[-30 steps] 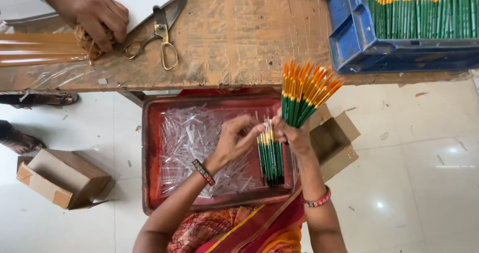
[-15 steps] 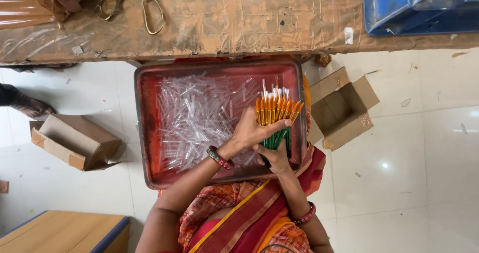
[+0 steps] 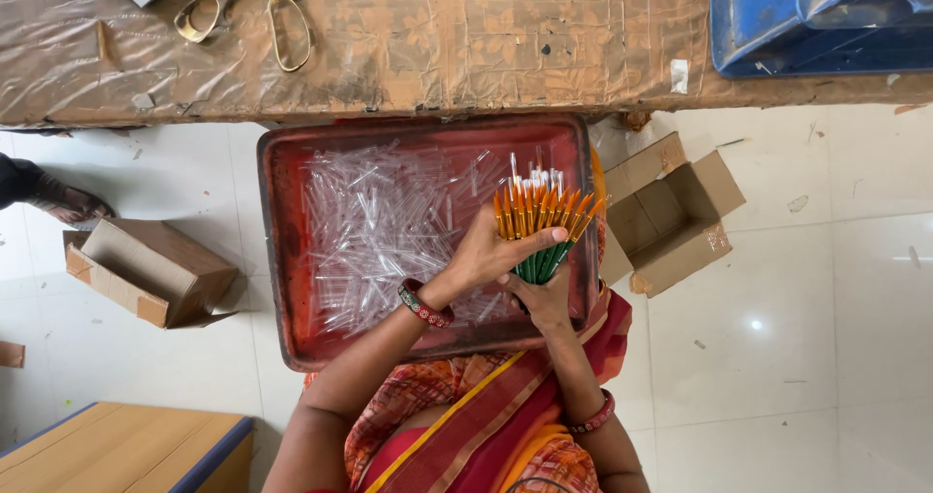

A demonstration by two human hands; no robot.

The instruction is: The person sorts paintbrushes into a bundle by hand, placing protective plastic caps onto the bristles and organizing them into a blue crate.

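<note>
— What moved?

— The brushes (image 3: 540,223). A second ago the right hand (image 3: 540,299) held them up high by the table (image 3: 437,56), over the tray's (image 3: 277,260) right edge. Now they are down low, inside the tray.

— And the other hand?

— The left hand (image 3: 486,255) was just touching the small bunch. Now it lies across the brushes, fingers on top.

— Were there two bunches?

— Yes, one tall and one short. Now they look like one fan.

— Anything else?

— Another person's hand by the scissors (image 3: 262,12) is out of view. The blue crate (image 3: 816,27) shows much less.
</note>
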